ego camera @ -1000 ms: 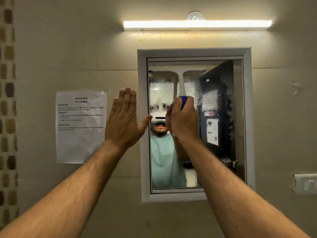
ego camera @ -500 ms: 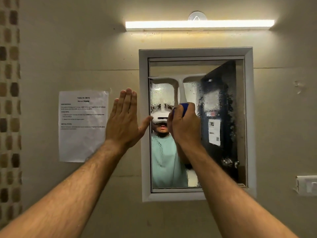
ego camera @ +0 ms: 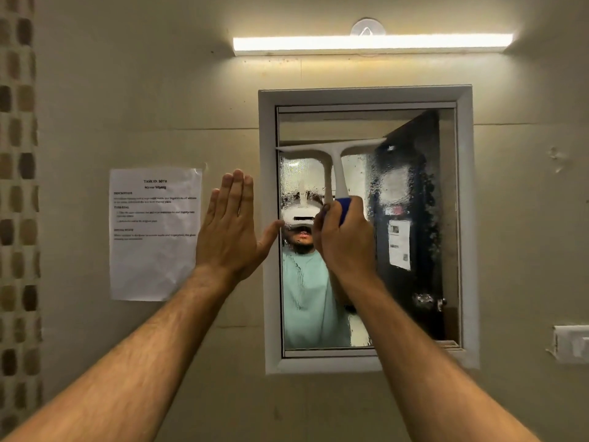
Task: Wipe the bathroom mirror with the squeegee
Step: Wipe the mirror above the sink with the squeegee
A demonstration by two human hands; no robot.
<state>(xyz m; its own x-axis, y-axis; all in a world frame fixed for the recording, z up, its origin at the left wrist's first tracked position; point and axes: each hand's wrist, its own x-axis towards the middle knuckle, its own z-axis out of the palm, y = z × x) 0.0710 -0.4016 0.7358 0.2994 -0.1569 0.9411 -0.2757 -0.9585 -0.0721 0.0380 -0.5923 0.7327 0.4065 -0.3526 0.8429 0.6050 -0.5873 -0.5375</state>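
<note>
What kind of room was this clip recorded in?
Most likely a bathroom: a framed wall mirror wet with droplets, a strip light right above it, and mosaic tiles at the left edge.

White T-shaped plastic squeegee on a white-framed rectangular wall mirror
Blade level against wet, streaked glass above the right hand — blue grip inside its fist — glass just right of the flat left hand.

Squeegee blade spans L half of mirror, hard against L inner edge of white frame; no room further L. Glass to R of blade open up to frame. Below: right hand + forearm block centre. Left hand flat beside frame, thumb over its L edge.
</note>
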